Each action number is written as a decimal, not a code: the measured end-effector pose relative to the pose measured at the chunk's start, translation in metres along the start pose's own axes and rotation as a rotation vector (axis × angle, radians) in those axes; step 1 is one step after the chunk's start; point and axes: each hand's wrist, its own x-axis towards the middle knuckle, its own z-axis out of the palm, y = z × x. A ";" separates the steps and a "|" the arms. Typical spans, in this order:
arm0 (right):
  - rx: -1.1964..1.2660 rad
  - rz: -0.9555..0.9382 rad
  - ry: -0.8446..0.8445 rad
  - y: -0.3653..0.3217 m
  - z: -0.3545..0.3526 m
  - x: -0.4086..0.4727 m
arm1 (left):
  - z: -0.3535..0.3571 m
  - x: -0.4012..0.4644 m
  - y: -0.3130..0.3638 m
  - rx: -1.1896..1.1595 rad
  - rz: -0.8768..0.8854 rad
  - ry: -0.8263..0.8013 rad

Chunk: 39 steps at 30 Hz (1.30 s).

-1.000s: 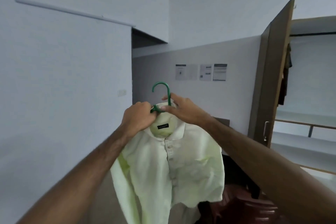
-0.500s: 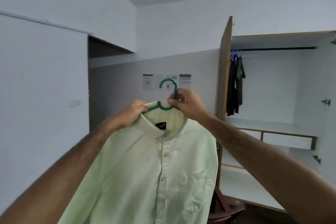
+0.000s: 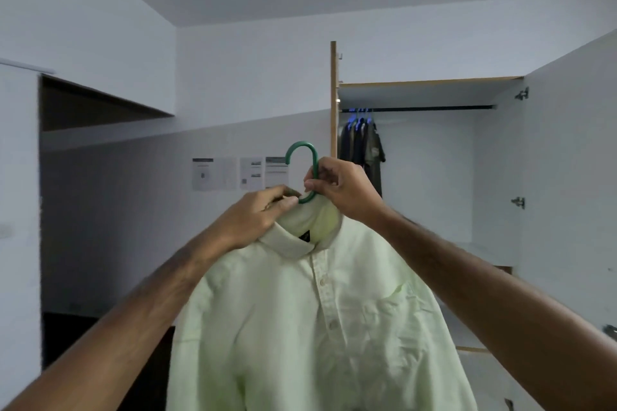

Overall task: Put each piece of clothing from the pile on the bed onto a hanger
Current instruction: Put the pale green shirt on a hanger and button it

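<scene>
— Where is the shirt (image 3: 320,327)?
— It hangs on the green hanger (image 3: 305,173), right in the middle, held up in the air.
— What do the hands do?
— The left hand (image 3: 257,220) pinches the collar at 9 o'clock from the hook. The right hand (image 3: 340,187) grips the hook's stem.
— What is behind?
— An open closet (image 3: 500,177) at 2 o'clock, with dark clothes (image 3: 364,150) on its rod (image 3: 434,107).

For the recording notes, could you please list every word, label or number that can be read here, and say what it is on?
No text can be read in this picture.
Papers on the wall: printed lines and small code squares, too small and blurred to read.
Dark tag inside the collar of the pale green shirt: mostly hidden, nothing readable.
Green hanger: no marking visible.
</scene>
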 end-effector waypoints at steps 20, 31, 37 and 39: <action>-0.187 0.185 0.245 0.414 -0.215 0.088 | 0.300 0.343 -0.079 0.427 0.151 -0.010; -0.178 0.174 0.280 0.661 -0.311 0.184 | 0.430 0.558 -0.075 0.602 0.105 0.209; -0.299 0.097 0.175 0.795 -0.310 0.222 | 0.470 0.667 -0.131 0.651 0.057 0.293; -0.366 0.099 0.151 0.838 -0.303 0.240 | 0.480 0.704 -0.155 0.660 0.044 0.327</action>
